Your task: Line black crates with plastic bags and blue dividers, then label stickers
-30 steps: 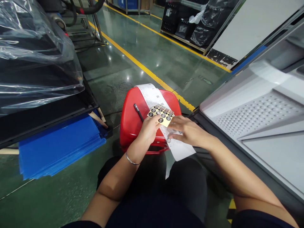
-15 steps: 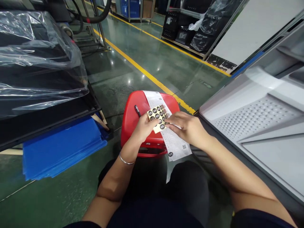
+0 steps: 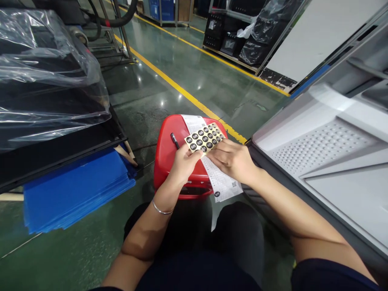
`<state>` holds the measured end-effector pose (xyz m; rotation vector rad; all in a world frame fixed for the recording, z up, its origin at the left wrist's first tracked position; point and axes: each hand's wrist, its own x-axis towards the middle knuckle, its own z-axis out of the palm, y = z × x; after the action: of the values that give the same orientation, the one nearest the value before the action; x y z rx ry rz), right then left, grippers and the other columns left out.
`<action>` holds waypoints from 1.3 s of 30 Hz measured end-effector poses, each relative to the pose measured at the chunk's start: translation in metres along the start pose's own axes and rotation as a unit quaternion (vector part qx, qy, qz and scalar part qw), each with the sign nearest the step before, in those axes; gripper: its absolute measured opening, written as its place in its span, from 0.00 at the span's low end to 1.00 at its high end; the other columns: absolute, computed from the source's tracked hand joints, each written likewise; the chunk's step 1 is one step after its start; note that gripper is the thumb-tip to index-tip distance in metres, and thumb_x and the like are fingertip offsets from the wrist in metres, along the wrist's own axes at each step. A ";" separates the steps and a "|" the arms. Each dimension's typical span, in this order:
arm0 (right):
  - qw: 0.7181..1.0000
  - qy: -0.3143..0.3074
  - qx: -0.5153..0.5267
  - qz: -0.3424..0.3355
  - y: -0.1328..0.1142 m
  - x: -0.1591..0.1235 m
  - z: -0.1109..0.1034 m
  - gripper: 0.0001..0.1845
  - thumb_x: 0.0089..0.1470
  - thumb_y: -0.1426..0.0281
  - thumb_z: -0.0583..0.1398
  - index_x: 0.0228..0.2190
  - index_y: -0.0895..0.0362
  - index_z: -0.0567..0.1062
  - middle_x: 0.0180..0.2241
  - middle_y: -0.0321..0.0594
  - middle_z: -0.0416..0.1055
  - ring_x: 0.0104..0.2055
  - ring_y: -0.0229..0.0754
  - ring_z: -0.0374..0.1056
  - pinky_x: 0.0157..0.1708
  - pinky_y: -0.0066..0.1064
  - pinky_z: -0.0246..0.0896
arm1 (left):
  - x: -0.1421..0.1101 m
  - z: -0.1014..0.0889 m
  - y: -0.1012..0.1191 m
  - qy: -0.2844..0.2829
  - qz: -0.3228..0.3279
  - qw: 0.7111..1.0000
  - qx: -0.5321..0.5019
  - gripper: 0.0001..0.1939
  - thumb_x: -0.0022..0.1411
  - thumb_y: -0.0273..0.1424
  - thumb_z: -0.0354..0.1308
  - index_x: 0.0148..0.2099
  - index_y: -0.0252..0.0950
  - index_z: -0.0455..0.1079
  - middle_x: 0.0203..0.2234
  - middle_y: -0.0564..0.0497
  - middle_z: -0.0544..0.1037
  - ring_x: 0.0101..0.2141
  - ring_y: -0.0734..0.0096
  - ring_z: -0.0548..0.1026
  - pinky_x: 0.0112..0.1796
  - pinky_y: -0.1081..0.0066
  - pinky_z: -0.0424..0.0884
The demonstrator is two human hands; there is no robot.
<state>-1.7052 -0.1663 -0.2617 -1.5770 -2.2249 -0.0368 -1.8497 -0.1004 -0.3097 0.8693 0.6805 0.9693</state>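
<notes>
A pale yellow sheet of round black stickers [image 3: 205,138], each with white print, is tilted above a red stool [image 3: 165,161]. My left hand [image 3: 184,165] grips its lower left corner, thumb on top. At the lower right edge, my right hand [image 3: 233,160] is closed with bent fingers against the sheet; the fingertips are partly hidden. Under the sheet, a long printed paper strip [image 3: 224,185] lies across the stool and hangs over its front, with one round black sticker near its lower end. A dark pen [image 3: 174,140] rests on the seat, left of the strip.
Blue plastic sheets [image 3: 79,186] lie stacked low at the left, below plastic-wrapped dark panels [image 3: 51,85]. A large grey moulded panel [image 3: 339,161] stands close on the right. Behind, a shelf of black bins [image 3: 230,42] stands past a yellow floor line [image 3: 178,87].
The sticker sheet has turned and flattened out, so more of its rows show, stretching to the upper right. My right hand has shifted slightly left along its lower edge, fingers more curled.
</notes>
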 end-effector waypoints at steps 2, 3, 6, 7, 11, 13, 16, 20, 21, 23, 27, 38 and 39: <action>0.994 -0.034 0.098 0.018 -0.002 -0.007 -0.007 0.15 0.60 0.64 0.54 0.30 0.57 0.76 0.29 0.42 0.71 0.33 0.38 0.65 0.34 0.32 0.60 | 0.002 -0.004 0.001 0.025 0.022 0.999 -0.006 0.15 0.46 0.27 0.65 0.40 0.34 0.74 0.38 0.47 0.80 0.42 0.62 0.77 0.47 0.65 0.69; 0.986 -0.068 0.146 0.036 -0.001 -0.011 -0.009 0.13 0.59 0.64 0.55 0.30 0.57 0.76 0.29 0.41 0.71 0.32 0.38 0.65 0.34 0.31 0.61 | 0.004 -0.007 0.002 0.043 0.038 0.998 -0.008 0.15 0.46 0.27 0.65 0.40 0.34 0.74 0.38 0.47 0.80 0.41 0.63 0.77 0.47 0.65 0.69; 0.946 -0.196 0.234 0.104 0.006 -0.022 -0.010 0.12 0.57 0.64 0.56 0.31 0.58 0.75 0.31 0.41 0.73 0.32 0.37 0.67 0.33 0.29 0.61 | 0.008 -0.016 0.008 0.082 0.067 0.994 -0.019 0.15 0.46 0.29 0.66 0.40 0.34 0.73 0.38 0.47 0.80 0.41 0.63 0.77 0.47 0.65 0.70; 0.933 -0.230 0.247 0.121 0.009 -0.024 -0.008 0.12 0.57 0.64 0.56 0.31 0.59 0.75 0.31 0.41 0.73 0.33 0.37 0.68 0.34 0.29 0.61 | 0.009 -0.018 0.011 0.088 0.066 0.994 -0.025 0.15 0.46 0.30 0.66 0.40 0.34 0.73 0.38 0.47 0.80 0.41 0.63 0.77 0.46 0.65 0.71; 0.903 -0.298 0.273 0.144 0.020 -0.024 0.005 0.12 0.57 0.64 0.56 0.32 0.59 0.74 0.33 0.41 0.74 0.34 0.37 0.68 0.35 0.29 0.62 | 0.010 -0.019 0.017 0.108 0.048 0.993 -0.026 0.14 0.46 0.29 0.66 0.38 0.34 0.74 0.35 0.47 0.80 0.39 0.63 0.77 0.43 0.65 0.73; 0.906 -0.305 0.258 0.141 0.021 -0.023 0.010 0.11 0.56 0.66 0.56 0.32 0.59 0.74 0.34 0.41 0.74 0.35 0.37 0.68 0.35 0.29 0.61 | 0.008 -0.017 0.018 0.112 0.044 0.992 -0.022 0.13 0.46 0.28 0.65 0.38 0.34 0.74 0.36 0.47 0.80 0.39 0.63 0.77 0.42 0.65 0.73; 0.920 -0.295 0.221 0.133 0.019 -0.022 0.016 0.08 0.54 0.69 0.56 0.31 0.58 0.75 0.34 0.40 0.74 0.34 0.36 0.67 0.34 0.28 0.60 | 0.007 -0.015 0.019 0.106 0.045 0.993 -0.022 0.13 0.47 0.28 0.65 0.38 0.34 0.75 0.36 0.47 0.80 0.41 0.62 0.77 0.44 0.65 0.72; 0.931 -0.272 0.188 0.155 0.017 -0.026 0.023 0.04 0.51 0.71 0.58 0.27 0.58 0.73 0.29 0.37 0.72 0.29 0.34 0.64 0.30 0.26 0.56 | 0.006 -0.014 0.018 0.093 0.046 0.994 -0.026 0.13 0.47 0.28 0.65 0.38 0.34 0.75 0.37 0.46 0.80 0.41 0.62 0.77 0.43 0.65 0.73; 0.933 -0.263 0.183 0.165 0.016 -0.028 0.024 0.04 0.50 0.71 0.59 0.26 0.58 0.72 0.27 0.36 0.71 0.28 0.33 0.63 0.29 0.26 0.55 | 0.006 -0.014 0.018 0.091 0.045 0.994 -0.027 0.13 0.47 0.28 0.65 0.38 0.34 0.75 0.37 0.46 0.80 0.40 0.62 0.77 0.43 0.65 0.73; 0.933 -0.248 0.183 0.187 0.016 -0.029 0.026 0.04 0.49 0.70 0.60 0.28 0.58 0.71 0.25 0.34 0.69 0.26 0.32 0.61 0.27 0.25 0.54 | 0.006 -0.014 0.017 0.087 0.044 0.995 -0.025 0.13 0.47 0.28 0.65 0.38 0.34 0.75 0.37 0.46 0.80 0.39 0.62 0.78 0.42 0.65 0.73; 0.915 -0.250 0.213 0.233 0.016 -0.027 0.027 0.15 0.45 0.69 0.63 0.36 0.56 0.65 0.24 0.30 0.67 0.24 0.32 0.60 0.26 0.25 0.53 | 0.006 -0.013 0.015 0.073 0.045 0.996 -0.020 0.13 0.47 0.29 0.65 0.39 0.34 0.75 0.37 0.47 0.80 0.41 0.62 0.77 0.43 0.66 0.73; 0.970 -0.116 0.172 0.126 0.011 -0.005 -0.002 0.09 0.58 0.65 0.54 0.33 0.58 0.71 0.24 0.35 0.67 0.24 0.33 0.60 0.28 0.26 0.55 | 0.008 -0.015 0.015 0.043 -0.006 0.998 -0.054 0.16 0.43 0.35 0.69 0.35 0.32 0.74 0.33 0.46 0.81 0.38 0.59 0.78 0.44 0.59 0.71; 0.978 -0.064 0.171 0.104 0.008 -0.001 -0.004 0.11 0.59 0.64 0.54 0.34 0.58 0.72 0.26 0.37 0.69 0.26 0.33 0.62 0.29 0.26 0.57 | 0.008 -0.015 0.015 0.040 -0.009 0.997 -0.059 0.17 0.42 0.35 0.69 0.35 0.32 0.74 0.32 0.45 0.81 0.38 0.58 0.78 0.44 0.59 0.71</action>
<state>-1.6968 -0.1652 -0.2597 -1.6408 -2.0082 0.4944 -1.8643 -0.0844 -0.3050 0.7227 0.6907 1.0213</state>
